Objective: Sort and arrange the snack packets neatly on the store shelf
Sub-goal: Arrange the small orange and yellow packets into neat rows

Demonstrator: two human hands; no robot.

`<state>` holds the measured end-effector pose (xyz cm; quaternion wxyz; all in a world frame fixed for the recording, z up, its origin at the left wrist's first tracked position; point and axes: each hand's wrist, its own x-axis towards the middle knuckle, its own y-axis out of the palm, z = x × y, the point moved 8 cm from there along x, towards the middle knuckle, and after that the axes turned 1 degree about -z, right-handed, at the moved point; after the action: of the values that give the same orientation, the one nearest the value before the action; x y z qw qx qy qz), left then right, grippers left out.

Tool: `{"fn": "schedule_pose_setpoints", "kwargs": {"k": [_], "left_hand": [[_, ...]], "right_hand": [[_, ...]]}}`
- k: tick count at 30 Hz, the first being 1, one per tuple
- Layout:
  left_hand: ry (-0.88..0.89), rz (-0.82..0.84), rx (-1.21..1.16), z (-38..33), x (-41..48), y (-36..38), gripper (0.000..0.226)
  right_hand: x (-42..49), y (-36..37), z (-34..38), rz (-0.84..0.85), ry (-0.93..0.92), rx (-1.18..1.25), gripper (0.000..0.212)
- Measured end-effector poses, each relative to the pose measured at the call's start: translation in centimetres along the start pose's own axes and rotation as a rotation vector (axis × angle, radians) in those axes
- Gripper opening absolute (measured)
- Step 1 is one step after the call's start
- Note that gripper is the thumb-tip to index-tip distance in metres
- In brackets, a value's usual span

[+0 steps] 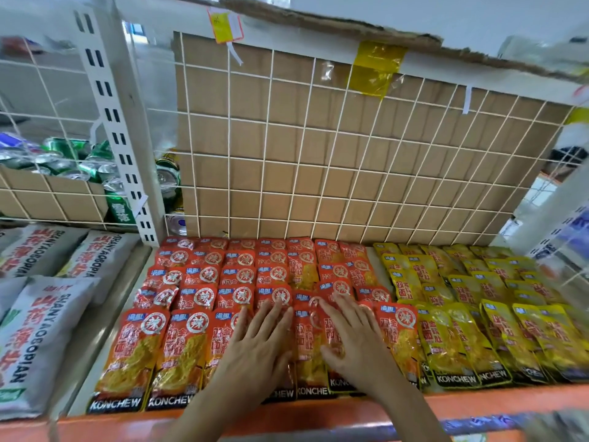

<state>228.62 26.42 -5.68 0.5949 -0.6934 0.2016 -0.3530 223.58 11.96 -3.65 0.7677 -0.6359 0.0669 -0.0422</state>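
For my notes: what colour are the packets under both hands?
Red-orange packets, under left hand and right hand; head view.

Red snack packets laid flat in overlapping rows on shelf; yellow snack packets ranged likewise just beside, at right.

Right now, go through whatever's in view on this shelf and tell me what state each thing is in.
Red packets: lying flat in overlapping rows, a few crooked.
Yellow packets: lying flat in overlapping rows, right of the red.
Grey bags: lying flat, left section.
Cans: behind the grid, some tipped.
Box: upright behind the grid, taped.
Left hand: open, flat on red packets.
Right hand: open, flat on red packets.
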Motion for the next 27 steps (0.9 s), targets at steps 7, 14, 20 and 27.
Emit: {"fn": "schedule_pose_setpoints", "kwargs": {"k": [7, 14, 20, 27], "left_hand": [[0.027, -0.011, -0.053, -0.2, -0.1, -0.6, 0.055], [-0.062, -0.098, -0.250, 1.3, 1.4, -2.2, 0.041], [-0.145, 0.009, -0.326, 2.8, 4.0, -1.8, 0.067], [-0.198, 0.128, -0.274, 3.5, 6.0, -0.6, 0.085]], "right_hand": [[0.3, 0.0, -0.5, 0.021, -0.010, 0.040, 0.085], [1.1, -3.0, -1.7, -0.134, 0.028, 0.288, 0.067], [4.4, -3.1, -1.7, -0.107, -0.019, 0.230, 0.035], [8.1, -2.0, -0.7, 0.048, -0.086, 0.152, 0.032]]}}
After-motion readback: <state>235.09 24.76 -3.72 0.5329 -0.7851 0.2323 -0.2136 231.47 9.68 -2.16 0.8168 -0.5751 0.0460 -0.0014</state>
